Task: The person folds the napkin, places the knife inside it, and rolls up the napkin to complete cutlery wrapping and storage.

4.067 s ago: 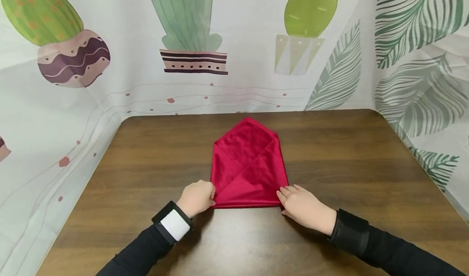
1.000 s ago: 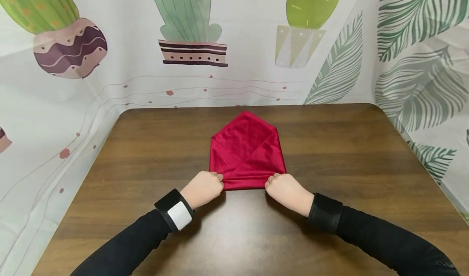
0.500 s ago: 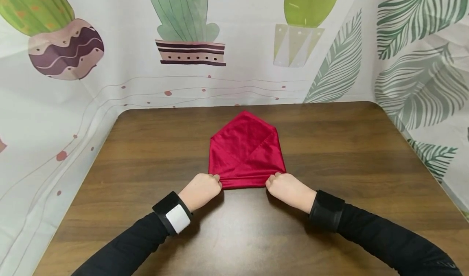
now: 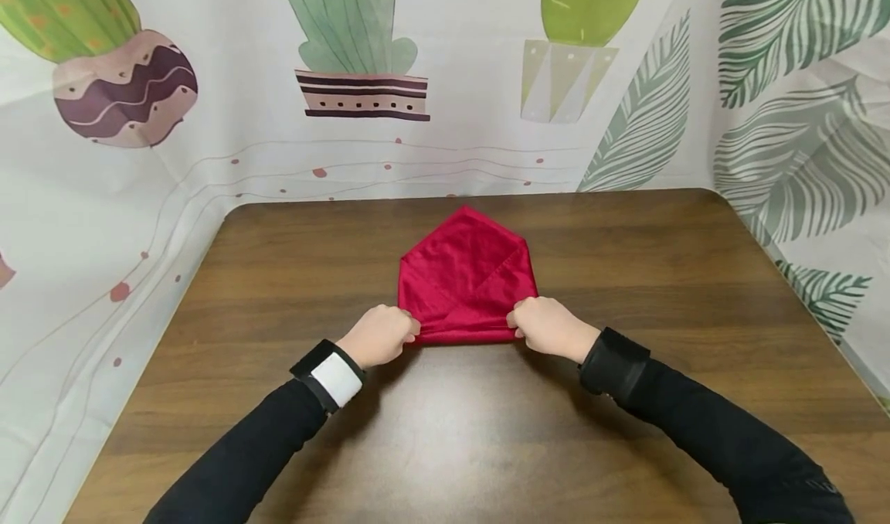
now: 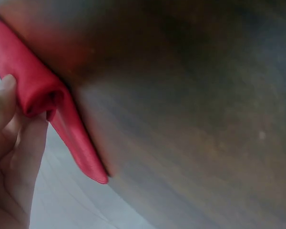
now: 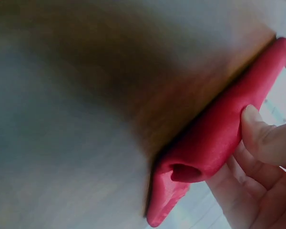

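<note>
A satiny red cloth (image 4: 466, 265) lies folded on the table, its far end a point and its near edge rolled up. At the left end of that roll, my left hand (image 4: 381, 335) pinches the cloth between thumb and fingers. My right hand (image 4: 554, 327) holds the other end the same way. The left wrist view shows the rolled edge (image 5: 38, 86) with a hollow at its end and a flat corner sticking out beyond it. A similar open-ended tube (image 6: 214, 136) appears in the right wrist view, the thumb pressing on it.
The brown wooden table (image 4: 667, 277) has rounded far corners. Behind and beside it hangs a white backdrop (image 4: 473, 145) printed with cacti and leaves. A black band with a white patch (image 4: 337, 379) is on the left wrist, a black band (image 4: 615, 363) on the right.
The cloth's near edge has been rolled away from me, so the flat part is shorter. Both hands have moved forward with it, and the right hand has gone from relaxed fingers to gripping.
</note>
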The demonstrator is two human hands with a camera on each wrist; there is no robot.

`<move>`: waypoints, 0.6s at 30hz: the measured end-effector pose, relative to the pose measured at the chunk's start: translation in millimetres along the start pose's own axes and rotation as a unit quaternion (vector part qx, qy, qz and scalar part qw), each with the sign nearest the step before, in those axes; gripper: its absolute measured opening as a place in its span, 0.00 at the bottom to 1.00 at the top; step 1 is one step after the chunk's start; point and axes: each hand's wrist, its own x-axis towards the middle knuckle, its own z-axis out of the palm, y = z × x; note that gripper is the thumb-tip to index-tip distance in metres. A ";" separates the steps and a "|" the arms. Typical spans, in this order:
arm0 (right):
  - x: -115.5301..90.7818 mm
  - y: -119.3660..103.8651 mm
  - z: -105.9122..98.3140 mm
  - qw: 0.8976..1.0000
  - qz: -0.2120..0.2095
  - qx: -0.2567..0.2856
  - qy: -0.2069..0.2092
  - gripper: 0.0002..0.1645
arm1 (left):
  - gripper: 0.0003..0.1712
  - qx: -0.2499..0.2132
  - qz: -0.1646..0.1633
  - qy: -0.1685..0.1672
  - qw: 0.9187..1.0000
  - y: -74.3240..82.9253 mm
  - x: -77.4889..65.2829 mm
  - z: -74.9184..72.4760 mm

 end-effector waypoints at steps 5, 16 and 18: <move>10.8 8.4 -3.4 0.998 0.036 0.040 -0.015 0.04 | 0.11 -0.115 -0.028 -0.030 0.992 -9.5 3.2 -1.1; 21.6 14.6 -6.0 0.996 0.061 0.062 -0.027 0.03 | 0.12 -0.204 -0.048 -0.020 0.978 -15.1 6.7 0.0; 21.7 14.1 -5.8 0.997 0.059 0.055 -0.019 0.02 | 0.11 -0.191 -0.063 -0.020 0.979 -14.3 5.7 -0.6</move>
